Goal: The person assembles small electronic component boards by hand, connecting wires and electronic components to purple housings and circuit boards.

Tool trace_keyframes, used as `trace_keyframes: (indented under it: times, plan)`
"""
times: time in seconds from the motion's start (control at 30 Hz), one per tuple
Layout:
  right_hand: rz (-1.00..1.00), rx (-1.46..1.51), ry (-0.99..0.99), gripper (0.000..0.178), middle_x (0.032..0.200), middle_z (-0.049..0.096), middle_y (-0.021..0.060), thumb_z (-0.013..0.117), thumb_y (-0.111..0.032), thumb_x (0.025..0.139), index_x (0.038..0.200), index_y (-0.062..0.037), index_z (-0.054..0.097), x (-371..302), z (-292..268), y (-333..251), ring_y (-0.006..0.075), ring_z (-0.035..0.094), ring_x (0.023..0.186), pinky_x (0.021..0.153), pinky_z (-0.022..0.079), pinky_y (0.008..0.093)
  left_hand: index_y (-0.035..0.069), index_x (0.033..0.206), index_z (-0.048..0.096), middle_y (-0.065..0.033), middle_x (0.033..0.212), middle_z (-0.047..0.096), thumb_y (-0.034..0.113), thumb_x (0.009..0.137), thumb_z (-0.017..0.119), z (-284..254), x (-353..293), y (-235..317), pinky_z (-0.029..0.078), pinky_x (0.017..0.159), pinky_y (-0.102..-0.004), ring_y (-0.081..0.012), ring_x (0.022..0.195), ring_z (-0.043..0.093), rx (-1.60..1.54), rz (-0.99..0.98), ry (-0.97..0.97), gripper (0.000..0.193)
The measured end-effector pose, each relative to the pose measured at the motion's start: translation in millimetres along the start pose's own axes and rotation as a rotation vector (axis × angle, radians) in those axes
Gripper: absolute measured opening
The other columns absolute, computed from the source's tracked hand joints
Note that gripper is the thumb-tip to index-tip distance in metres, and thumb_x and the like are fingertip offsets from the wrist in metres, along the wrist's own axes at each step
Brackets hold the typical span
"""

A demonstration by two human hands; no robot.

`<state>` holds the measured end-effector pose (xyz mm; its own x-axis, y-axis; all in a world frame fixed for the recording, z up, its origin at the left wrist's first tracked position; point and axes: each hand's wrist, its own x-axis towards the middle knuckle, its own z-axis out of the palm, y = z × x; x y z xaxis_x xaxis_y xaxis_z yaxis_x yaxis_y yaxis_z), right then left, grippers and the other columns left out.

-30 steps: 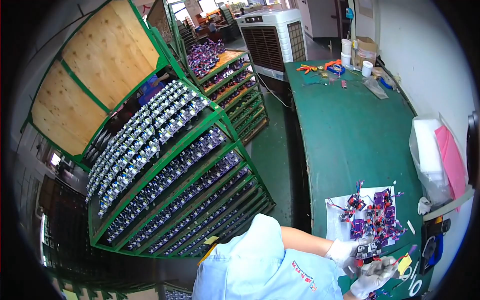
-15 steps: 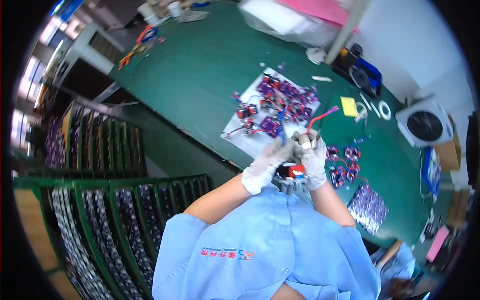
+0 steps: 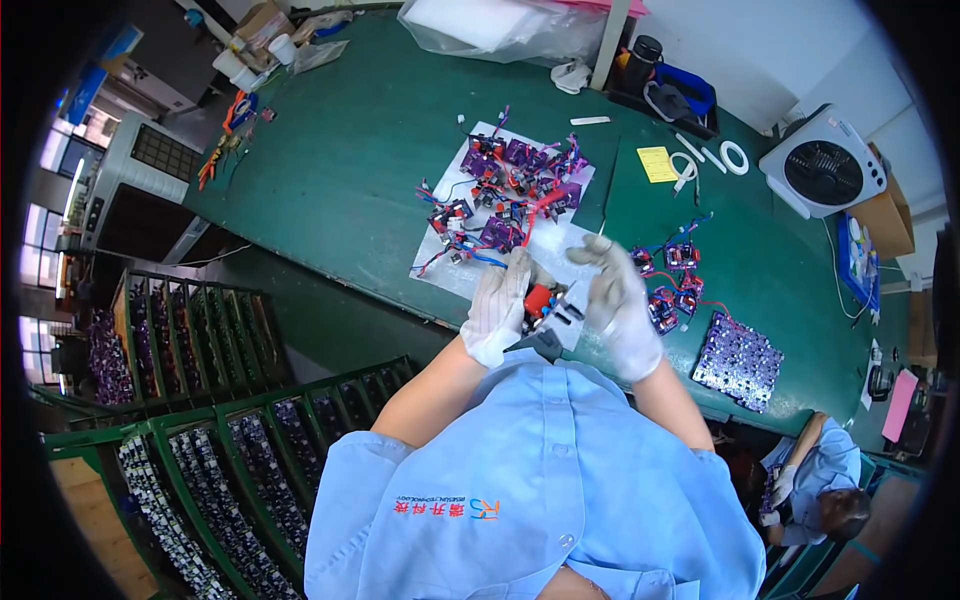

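Observation:
My left hand, in a white glove, is closed on a circuit board carrying a red block, dark parts and grey metal pieces. It is held in front of my shirt at the table's near edge. Red and blue wires run up from about my left fingertips. To the right of the board, apart from it, is my gloved right hand, its fingers spread and nothing visible in them. Beyond both hands, several purple wired boards lie heaped on a white sheet.
Several more wired boards and a panel of small purple boards lie to the right. A yellow note, white rings and a fan are farther back. Green racks stand left; a co-worker sits lower right.
My right hand has let go of the red wire and moved right, away from the board. My left hand keeps the board, now turned. The whole view has shifted a little.

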<state>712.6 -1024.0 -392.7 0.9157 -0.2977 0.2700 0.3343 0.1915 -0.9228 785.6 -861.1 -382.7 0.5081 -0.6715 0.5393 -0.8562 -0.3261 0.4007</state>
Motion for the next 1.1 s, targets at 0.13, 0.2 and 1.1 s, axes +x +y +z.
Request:
trace_keyframes:
  times: [0.13, 0.2, 1.1]
  plan:
    - [-0.196, -0.622, -0.091, 0.101, 0.118, 0.046, 0.0153, 0.083, -0.026, 0.059, 0.134, 0.0011, 0.021, -20.5, 29.1, -20.5, 0.0243, 0.049, 0.109, 0.091, 0.041, 0.0361, -0.002, 0.115, 0.049, -0.0169, 0.092, 0.058, 0.02, 0.089, 0.046, 13.0, 8.3, 22.0, 0.042, 0.07, -0.0396, -0.0301, 0.076, 0.056, -0.44, -0.289, 0.189, 0.034]
    - [0.013, -0.331, 0.113, 0.096, 0.114, 0.049, 0.015, 0.08, -0.027, 0.063, 0.134, -0.0006, 0.021, -22.6, 27.2, -4.0, 0.0229, 0.051, 0.103, 0.087, 0.044, 0.0339, 0.001, 0.109, 0.054, -0.0159, 0.093, 0.059, 0.026, 0.094, 0.039, 16.5, 20.4, 26.8, 0.044, 0.073, -0.0372, -0.0286, 0.08, 0.058, -0.249, -0.266, 0.187, 0.032]
    - [0.116, 0.413, -0.014, 0.088, 0.115, 0.052, 0.0189, 0.073, -0.038, 0.061, 0.128, 0.0034, 0.033, -8.9, -24.6, -82.0, 0.0282, 0.051, 0.111, 0.095, 0.04, 0.0372, -0.007, 0.128, 0.037, -0.0236, 0.125, 0.044, 0.086, 0.044, 0.055, -17.4, 53.1, 38.3, 0.033, 0.099, -0.0429, -0.0329, 0.118, 0.043, -0.804, 0.014, -0.108, 0.127]
